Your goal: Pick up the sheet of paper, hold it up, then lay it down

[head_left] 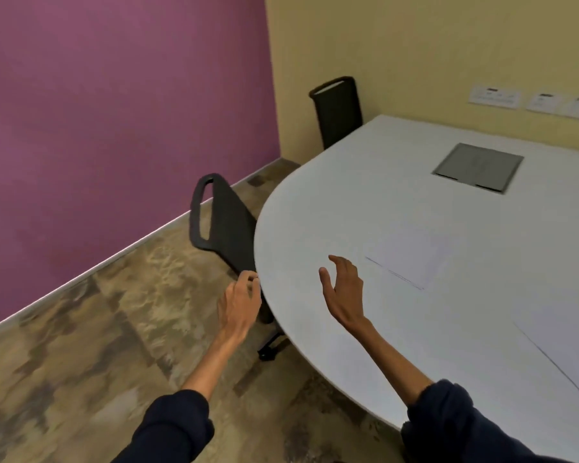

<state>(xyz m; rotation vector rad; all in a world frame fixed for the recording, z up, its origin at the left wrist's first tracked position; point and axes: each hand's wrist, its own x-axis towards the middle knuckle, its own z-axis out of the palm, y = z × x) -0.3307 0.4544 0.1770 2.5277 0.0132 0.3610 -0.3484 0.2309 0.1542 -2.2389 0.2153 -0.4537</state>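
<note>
A white sheet of paper (pixel 411 259) lies flat on the white table (pixel 365 202), hard to tell from the tabletop except by its near edge. My right hand (pixel 343 289) hovers over the table just left of the sheet, fingers spread, holding nothing. My left hand (pixel 239 304) is off the table's rounded left edge, above the floor, fingers loosely curled and empty. A second sheet (pixel 555 329) lies at the right, nearer to me.
A black chair (pixel 219 218) is tucked against the table's left curve, close to my left hand. Another black chair (pixel 336 110) stands at the far corner. A grey cable hatch (pixel 478 167) is set in the tabletop. Wall sockets (pixel 495 96) sit behind.
</note>
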